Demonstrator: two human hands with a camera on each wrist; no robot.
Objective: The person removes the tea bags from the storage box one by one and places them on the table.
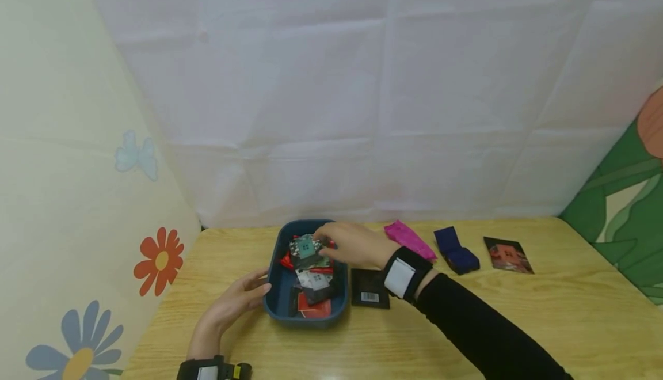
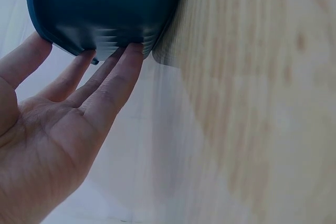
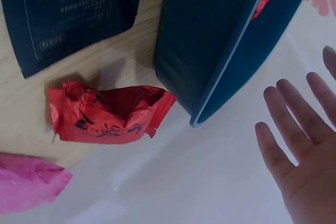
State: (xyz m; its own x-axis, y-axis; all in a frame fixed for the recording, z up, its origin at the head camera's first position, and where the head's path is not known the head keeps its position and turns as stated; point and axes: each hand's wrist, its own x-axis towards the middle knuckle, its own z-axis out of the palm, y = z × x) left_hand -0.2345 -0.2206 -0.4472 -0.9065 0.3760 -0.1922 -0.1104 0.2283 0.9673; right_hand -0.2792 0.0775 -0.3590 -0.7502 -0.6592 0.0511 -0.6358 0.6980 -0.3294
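**A:** What are the hands doing?

**B:** The left hand (image 1: 235, 305) lies flat on the pale wooden table (image 1: 518, 322), fingers straight, their tips touching the left wall of a dark blue oval plastic tray (image 1: 274, 296). The left wrist view shows those fingertips (image 2: 131, 56) pressed against the tray's outer side (image 2: 105, 3); the hand grips nothing.

**A:** And the right one?

**B:** The right hand (image 1: 352, 244) reaches over the tray from the right, fingers curled down, pinching a small square teal-patterned sachet (image 1: 305, 247) at the top of the pile.

**A:** What is in the tray?

**B:** A heap of small foil sachets: red, black, white and teal.

**A:** Anything beside it?

**B:** Just right of the tray lies a flat black packet with a barcode (image 1: 370, 288). Further right, in a row near the table's back edge: a crumpled magenta wrapper (image 1: 409, 240), a dark blue packet (image 1: 456, 251), and a black packet with a reddish picture (image 1: 507, 255). The right wrist view also shows a crumpled red wrapper (image 3: 105, 114) on the table against the tray's wall
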